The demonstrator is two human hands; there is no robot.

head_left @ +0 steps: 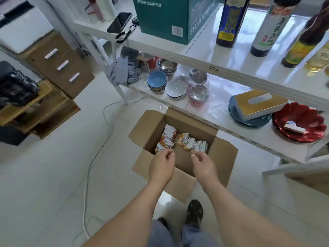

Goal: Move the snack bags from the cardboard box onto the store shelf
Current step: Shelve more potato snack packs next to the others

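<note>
Two grips (empty) (162, 164) (203, 164) above boxed snack bags (188, 142)

Your 2 forearms are bare, with no sleeves, watch or rings showing on your left hand (161, 168) or your right hand (204, 166). You wear grey-blue trousers (178, 234) and dark slip-on shoes (194, 211) with cut-out openings on the upper.

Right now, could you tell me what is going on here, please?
A person is reaching both hands into an open cardboard box on the floor beside the store shelf. The left hand and right hand hover over the snack bags, fingers loosely curled, holding nothing yet. All the bags in view lie in the box.
</note>
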